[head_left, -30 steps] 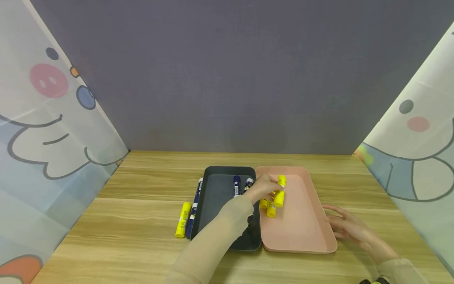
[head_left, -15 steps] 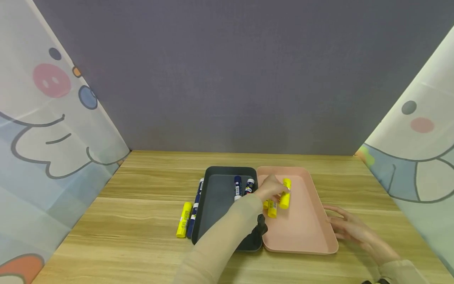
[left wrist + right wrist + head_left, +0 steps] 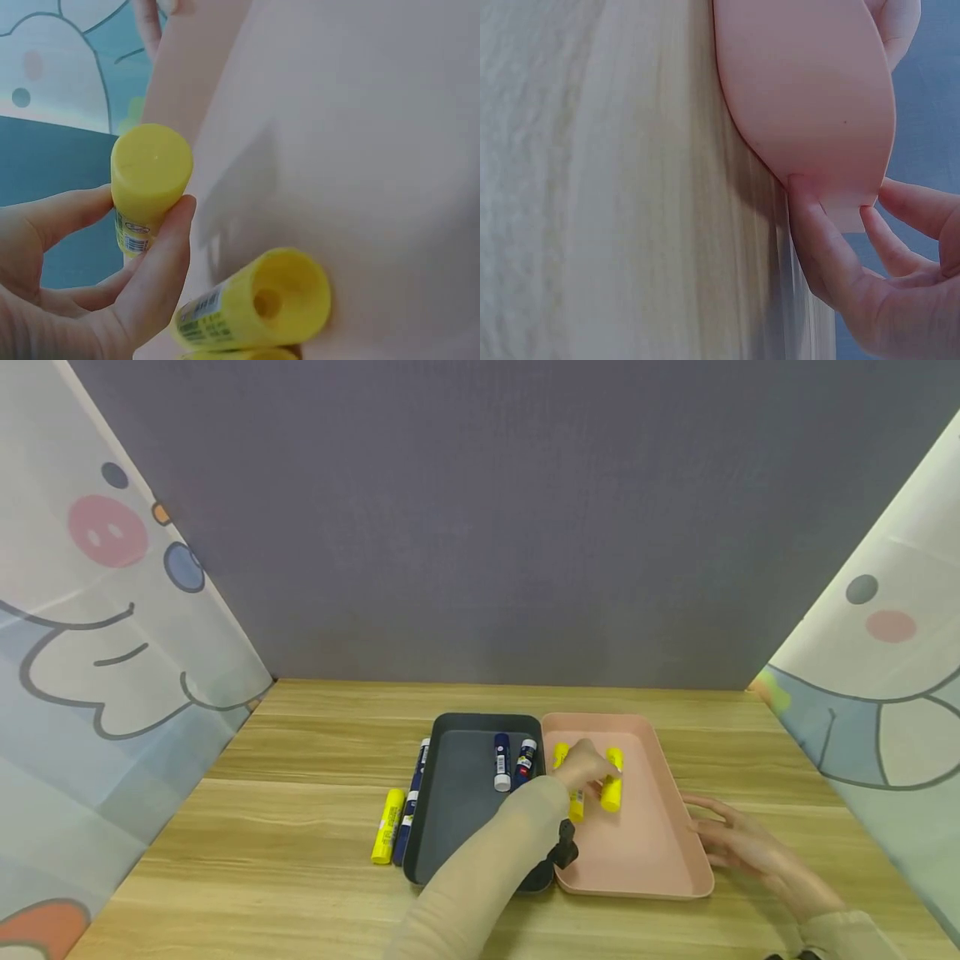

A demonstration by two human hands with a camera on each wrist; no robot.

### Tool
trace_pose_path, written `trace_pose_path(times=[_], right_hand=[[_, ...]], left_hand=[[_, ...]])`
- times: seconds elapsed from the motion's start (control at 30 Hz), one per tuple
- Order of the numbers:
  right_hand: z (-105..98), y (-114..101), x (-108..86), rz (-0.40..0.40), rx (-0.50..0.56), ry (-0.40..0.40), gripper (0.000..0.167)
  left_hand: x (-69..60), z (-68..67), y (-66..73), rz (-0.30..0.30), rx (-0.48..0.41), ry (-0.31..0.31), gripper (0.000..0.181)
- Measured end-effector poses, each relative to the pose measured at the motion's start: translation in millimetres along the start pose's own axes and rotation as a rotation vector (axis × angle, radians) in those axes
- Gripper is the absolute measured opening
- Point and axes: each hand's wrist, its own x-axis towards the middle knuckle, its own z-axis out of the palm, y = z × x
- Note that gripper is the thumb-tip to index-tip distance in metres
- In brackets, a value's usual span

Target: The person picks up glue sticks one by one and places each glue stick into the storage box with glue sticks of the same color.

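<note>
My left hand point(image 3: 583, 766) is over the pink tray point(image 3: 630, 868), pinching a yellow glue stick point(image 3: 152, 169) between thumb and fingers. In the left wrist view the held stick's round end faces the camera and its shadow falls on the tray. Another yellow glue stick point(image 3: 259, 300) lies just beside it, with part of one more at the lower edge. My fingers partly hide these sticks in the head view. At the tray's right side, my right hand point(image 3: 738, 843) touches the outer wall with its fingertips; thumb and fingers are spread against it in the right wrist view.
A dark grey tray point(image 3: 457, 835) stands against the pink tray's left side, with a dark blue glue stick point(image 3: 502, 760) and another like it point(image 3: 525, 762) inside. Left of it, on the wooden table point(image 3: 300, 860), lie a yellow glue stick point(image 3: 387, 827) and dark blue ones point(image 3: 408, 818).
My left hand has moved right and slightly nearer with the yellow glue stick, away from the other yellow sticks in the pink tray. The right hand has stayed against the tray.
</note>
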Motion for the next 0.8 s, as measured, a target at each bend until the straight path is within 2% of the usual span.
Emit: trace_pose_path(times=[0.23, 0.4, 0.57, 0.8], right_hand=[[0, 0, -0.6, -0.001, -0.002, 0.001, 0.036], [0, 2, -0.3, 0.003, -0.001, 0.011, 0.038], [2, 1, -0.6, 0.002, -0.002, 0.022, 0.037], [2, 0, -0.4, 0.001, 0.002, 0.021, 0.037]], left_hand=[[-7.6, 7.4, -3.1, 0.032, -0.019, 0.022, 0.029], [-5.8, 13.3, -7.1, 0.047, 0.023, 0.038, 0.025], [0.9, 20.6, -9.7, 0.009, 0.048, 0.059, 0.027], [-0.1, 24.6, -10.8, 0.046, 0.147, 0.073, 0.024]])
